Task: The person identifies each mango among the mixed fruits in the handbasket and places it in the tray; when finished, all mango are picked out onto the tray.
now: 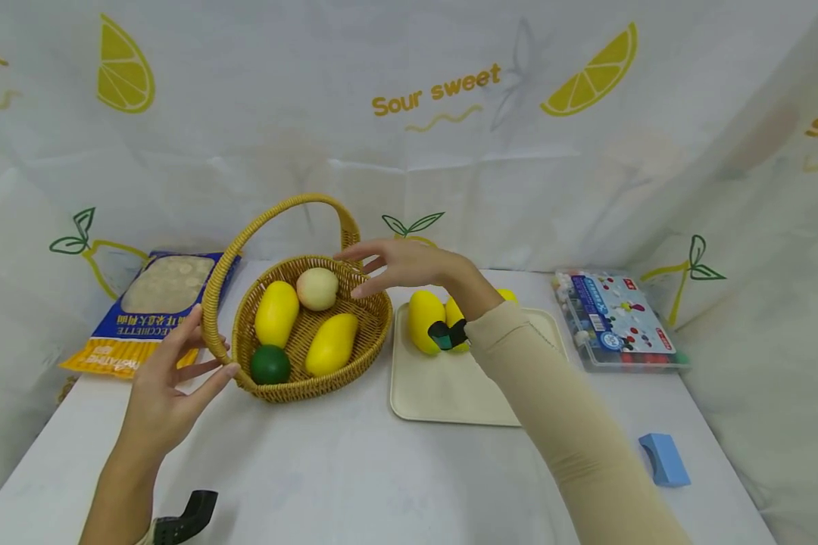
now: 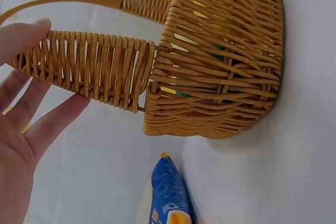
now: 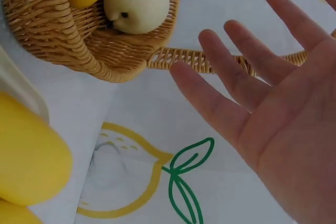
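A wicker basket (image 1: 379,316) with a tall arched handle stands left of centre. Inside lie two yellow mangoes (image 1: 277,312), a pale peach (image 1: 317,289) and a dark green round fruit (image 1: 270,365). My left hand (image 1: 166,382) pinches the handle near its left base; in the left wrist view the thumb lies on one side of the handle (image 2: 100,69) and the fingers on the other. My right hand (image 1: 409,266) hovers by the handle's far right side, fingers extended and apart, holding nothing. In the right wrist view its palm (image 3: 294,124) faces the camera.
Right of the basket is a beige tray (image 1: 450,401) with yellow mangoes (image 1: 426,322), partly hidden by my right forearm. A blue and yellow pasta bag (image 1: 136,333) lies at left. A clear plastic box (image 1: 620,322) and a blue block (image 1: 664,459) are at right.
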`<state>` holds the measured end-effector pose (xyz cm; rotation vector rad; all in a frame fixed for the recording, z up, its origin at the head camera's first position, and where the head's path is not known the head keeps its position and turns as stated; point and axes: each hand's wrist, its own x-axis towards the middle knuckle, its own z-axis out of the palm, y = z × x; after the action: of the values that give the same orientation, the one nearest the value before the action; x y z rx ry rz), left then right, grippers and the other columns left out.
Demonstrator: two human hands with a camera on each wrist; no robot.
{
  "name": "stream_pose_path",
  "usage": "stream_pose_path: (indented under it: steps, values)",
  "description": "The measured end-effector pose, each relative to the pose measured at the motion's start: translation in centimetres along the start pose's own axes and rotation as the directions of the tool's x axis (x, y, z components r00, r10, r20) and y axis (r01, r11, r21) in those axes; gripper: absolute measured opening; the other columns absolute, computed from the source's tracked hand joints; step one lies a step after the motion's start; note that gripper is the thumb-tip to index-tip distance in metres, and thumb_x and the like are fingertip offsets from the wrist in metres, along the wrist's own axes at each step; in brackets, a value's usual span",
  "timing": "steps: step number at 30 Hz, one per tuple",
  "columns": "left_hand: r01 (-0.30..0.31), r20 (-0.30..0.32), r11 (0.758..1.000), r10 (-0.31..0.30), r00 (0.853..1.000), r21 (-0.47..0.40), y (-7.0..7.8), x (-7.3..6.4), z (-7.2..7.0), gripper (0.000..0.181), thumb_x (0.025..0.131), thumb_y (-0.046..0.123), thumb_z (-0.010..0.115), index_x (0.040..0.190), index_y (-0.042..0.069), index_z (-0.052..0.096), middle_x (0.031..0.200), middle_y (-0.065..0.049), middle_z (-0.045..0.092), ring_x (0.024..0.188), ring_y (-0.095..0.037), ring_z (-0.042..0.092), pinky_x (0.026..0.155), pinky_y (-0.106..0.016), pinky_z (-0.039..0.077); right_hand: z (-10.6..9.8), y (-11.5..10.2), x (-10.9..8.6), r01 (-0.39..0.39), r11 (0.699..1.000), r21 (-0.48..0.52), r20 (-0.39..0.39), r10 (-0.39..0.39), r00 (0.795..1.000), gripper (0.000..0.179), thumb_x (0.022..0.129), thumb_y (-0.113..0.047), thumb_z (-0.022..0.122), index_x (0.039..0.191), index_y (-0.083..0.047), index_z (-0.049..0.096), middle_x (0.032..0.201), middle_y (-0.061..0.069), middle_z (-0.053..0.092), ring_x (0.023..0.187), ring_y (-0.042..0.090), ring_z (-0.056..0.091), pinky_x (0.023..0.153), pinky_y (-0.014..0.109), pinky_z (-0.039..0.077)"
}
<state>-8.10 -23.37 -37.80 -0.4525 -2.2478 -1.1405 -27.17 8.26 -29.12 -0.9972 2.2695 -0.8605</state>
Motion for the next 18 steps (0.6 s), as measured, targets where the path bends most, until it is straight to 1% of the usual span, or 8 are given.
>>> stream_pose_path:
  steps: [3, 6, 9, 11, 13, 16, 18]
  values:
    - [0.001, -0.005, 1.0, -0.001, 1.0, -0.016, 0.0, 0.0, 0.1, 0.104, 0.063, -0.029, 0.079, 0.154, 0.003, 0.042, 0.138, 0.026, 0.052, 0.113, 0.01, 0.056, 0.086, -0.001, 0.052, 0.1, -0.5, 1.1, -0.022, 1.0, -0.014, 0.065, 0.022, 0.998, 0.069, 0.091, -0.039, 0.075, 0.153, -0.032, 0.046, 0.161, -0.004, 0.043, 0.143, 0.022, 0.048, 0.118, 0.041, 0.047]
    - [0.007, -0.012, 0.999, -0.007, 1.0, -0.031, -0.1, 0.0, 0.1, 0.103, 0.063, -0.03, 0.078, 0.154, 0.003, 0.042, 0.141, 0.025, 0.052, 0.113, 0.009, 0.056, 0.086, 0.0, 0.051, 0.3, -0.8, 1.9, -0.044, 0.999, -0.009, 0.094, 0.044, 0.995, 0.069, 0.091, -0.038, 0.075, 0.153, -0.031, 0.046, 0.163, -0.005, 0.04, 0.143, 0.022, 0.047, 0.118, 0.041, 0.046]
    - [0.007, -0.014, 1.0, -0.008, 1.0, -0.026, -0.1, 0.1, 0.0, 0.103, 0.063, -0.029, 0.078, 0.154, 0.003, 0.042, 0.142, 0.025, 0.051, 0.114, 0.009, 0.056, 0.086, 0.0, 0.05, 0.6, -0.9, 2.8, -0.048, 0.999, 0.01, 0.124, 0.047, 0.991, 0.068, 0.092, -0.035, 0.075, 0.153, -0.026, 0.047, 0.166, -0.003, 0.036, 0.145, 0.025, 0.046, 0.121, 0.042, 0.043]
    - [0.006, -0.016, 1.0, -0.007, 1.0, -0.031, -0.2, 0.0, 0.1, 0.104, 0.062, -0.03, 0.078, 0.154, 0.002, 0.042, 0.142, 0.024, 0.051, 0.114, 0.009, 0.056, 0.086, 0.0, 0.051, 0.8, -0.9, 3.2, -0.061, 0.998, 0.001, 0.163, 0.06, 0.985, 0.067, 0.092, -0.034, 0.074, 0.153, -0.024, 0.048, 0.166, -0.001, 0.036, 0.146, 0.028, 0.046, 0.122, 0.042, 0.042]
    - [0.004, -0.018, 0.999, -0.004, 1.0, -0.034, -0.2, 0.0, 0.1, 0.104, 0.062, -0.031, 0.078, 0.154, 0.002, 0.042, 0.142, 0.024, 0.052, 0.114, 0.009, 0.056, 0.086, -0.001, 0.051, 1.1, -1.1, 3.7, -0.078, 0.997, -0.022, 0.214, 0.081, 0.973, 0.066, 0.092, -0.034, 0.075, 0.152, -0.024, 0.049, 0.166, 0.002, 0.035, 0.147, 0.03, 0.045, 0.123, 0.043, 0.041]
    - [0.002, -0.023, 0.998, -0.004, 1.0, -0.056, -0.4, -0.1, 0.2, 0.105, 0.061, -0.032, 0.077, 0.154, 0.002, 0.042, 0.139, 0.023, 0.054, 0.113, 0.007, 0.057, 0.087, 0.0, 0.051, 1.7, -1.2, 4.5, -0.09, 0.993, -0.071, 0.305, 0.108, 0.946, 0.067, 0.093, -0.034, 0.074, 0.153, -0.024, 0.048, 0.165, 0.006, 0.035, 0.149, 0.031, 0.043, 0.125, 0.044, 0.038]
    - [-0.003, -0.021, 0.998, 0.001, 1.0, -0.062, -0.5, -0.1, 0.3, 0.104, 0.062, -0.031, 0.077, 0.154, 0.001, 0.042, 0.138, 0.022, 0.054, 0.113, 0.006, 0.057, 0.087, -0.001, 0.051, 2.3, -1.3, 4.9, -0.097, 0.991, -0.09, 0.346, 0.122, 0.93, 0.067, 0.093, -0.033, 0.074, 0.154, -0.024, 0.047, 0.166, 0.007, 0.034, 0.151, 0.03, 0.039, 0.127, 0.043, 0.036]
